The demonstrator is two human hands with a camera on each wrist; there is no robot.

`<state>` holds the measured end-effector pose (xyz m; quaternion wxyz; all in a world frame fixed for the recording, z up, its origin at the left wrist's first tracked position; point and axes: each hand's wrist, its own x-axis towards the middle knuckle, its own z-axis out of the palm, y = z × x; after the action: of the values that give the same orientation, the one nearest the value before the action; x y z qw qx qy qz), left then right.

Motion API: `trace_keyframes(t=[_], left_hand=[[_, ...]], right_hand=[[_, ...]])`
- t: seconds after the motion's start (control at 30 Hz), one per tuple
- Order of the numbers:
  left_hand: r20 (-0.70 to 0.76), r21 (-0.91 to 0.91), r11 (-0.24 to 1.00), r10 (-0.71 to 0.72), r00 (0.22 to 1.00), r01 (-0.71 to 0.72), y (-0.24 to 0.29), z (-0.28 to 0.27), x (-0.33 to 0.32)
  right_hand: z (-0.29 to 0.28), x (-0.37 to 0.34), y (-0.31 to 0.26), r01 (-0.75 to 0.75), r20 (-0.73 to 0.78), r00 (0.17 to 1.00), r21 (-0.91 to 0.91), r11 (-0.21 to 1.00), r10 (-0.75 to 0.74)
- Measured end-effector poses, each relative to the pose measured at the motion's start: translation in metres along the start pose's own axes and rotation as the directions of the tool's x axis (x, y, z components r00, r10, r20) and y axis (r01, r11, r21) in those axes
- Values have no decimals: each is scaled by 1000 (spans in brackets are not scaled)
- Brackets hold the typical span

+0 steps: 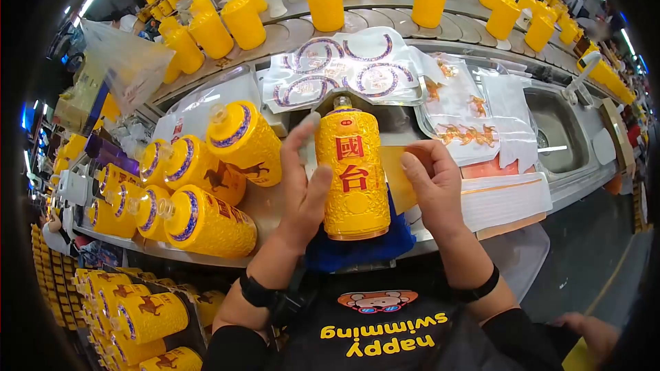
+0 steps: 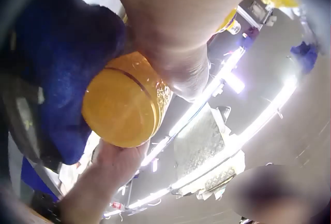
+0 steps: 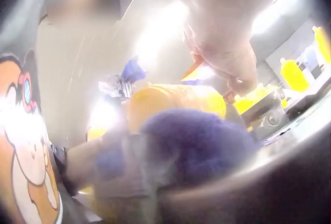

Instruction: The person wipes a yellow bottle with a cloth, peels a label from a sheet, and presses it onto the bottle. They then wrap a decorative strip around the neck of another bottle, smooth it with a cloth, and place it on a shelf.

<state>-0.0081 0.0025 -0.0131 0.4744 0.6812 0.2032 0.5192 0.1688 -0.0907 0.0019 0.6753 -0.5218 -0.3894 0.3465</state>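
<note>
A yellow embossed bottle (image 1: 353, 196) with red characters lies on a blue cloth (image 1: 399, 242), its clear neck pointing away from me. My left hand (image 1: 301, 196) is along the bottle's left side, fingers extended and thumb near its middle. On the other side my right hand (image 1: 438, 182) pinches a flat yellow-orange card (image 1: 397, 177) between thumb and fingers, close to the bottle's right side. The left wrist view shows the bottle's round base (image 2: 119, 107) against the cloth (image 2: 57, 63). In the right wrist view the card (image 3: 192, 72) sticks out below the right hand.
Several yellow bottles (image 1: 210, 223) with purple collar bands lean at the left. Sticker sheets (image 1: 344, 69) lie behind the bottle, with horse decals (image 1: 467, 134) on a tray at the right. A sink (image 1: 560, 130) is far right. Behind runs a conveyor (image 1: 385, 19) carrying bottles.
</note>
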Motion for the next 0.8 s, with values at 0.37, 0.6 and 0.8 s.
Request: trace_keyframes(t=[0.37, 0.6, 0.8], left_hand=[[412, 559, 703, 226, 883, -440, 36, -18, -32], [505, 578, 627, 227, 833, -522, 38, -10, 17], [578, 598, 565, 187, 794, -569, 48, -7, 27]], right_hand=[[-6, 0, 1, -73, 67, 995, 72, 995, 69], [-11, -5, 0, -78, 27, 997, 158, 984, 75], [-20, -8, 2, -69, 10, 998, 155, 985, 68]])
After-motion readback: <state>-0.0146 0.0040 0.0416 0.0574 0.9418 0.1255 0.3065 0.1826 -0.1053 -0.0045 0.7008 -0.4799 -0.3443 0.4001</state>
